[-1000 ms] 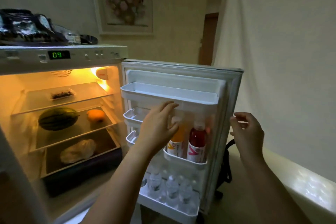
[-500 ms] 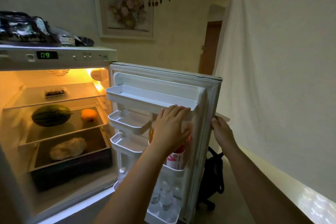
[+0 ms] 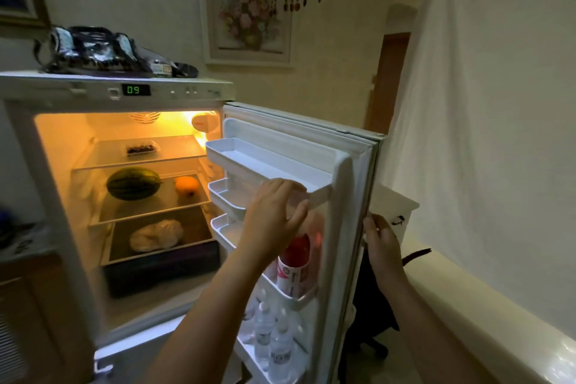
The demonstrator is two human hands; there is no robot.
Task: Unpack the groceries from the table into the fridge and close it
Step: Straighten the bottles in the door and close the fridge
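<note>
The small white fridge (image 3: 174,93) stands open and lit. Its door (image 3: 352,184) is swung out to the right, partly turned inward. My left hand (image 3: 274,218) rests over the top of a bottle under the upper door shelf (image 3: 265,165); whether it grips the cap is hidden. A red drink bottle (image 3: 294,265) stands in the middle door rack. My right hand (image 3: 381,243) holds the door's outer edge. Inside lie a watermelon (image 3: 132,183), an orange fruit (image 3: 186,185), a small tray of dark food (image 3: 141,149) and a white bag (image 3: 156,234).
Several water bottles (image 3: 271,337) fill the bottom door rack. Black bags (image 3: 103,51) lie on top of the fridge. A black bag (image 3: 374,305) sits on the floor behind the door. A white ledge (image 3: 498,321) runs along the right wall.
The door has swung inward toward the fridge. My right hand went from hanging free to holding the door's edge. My left hand stayed at the bottles and slid right with the door.
</note>
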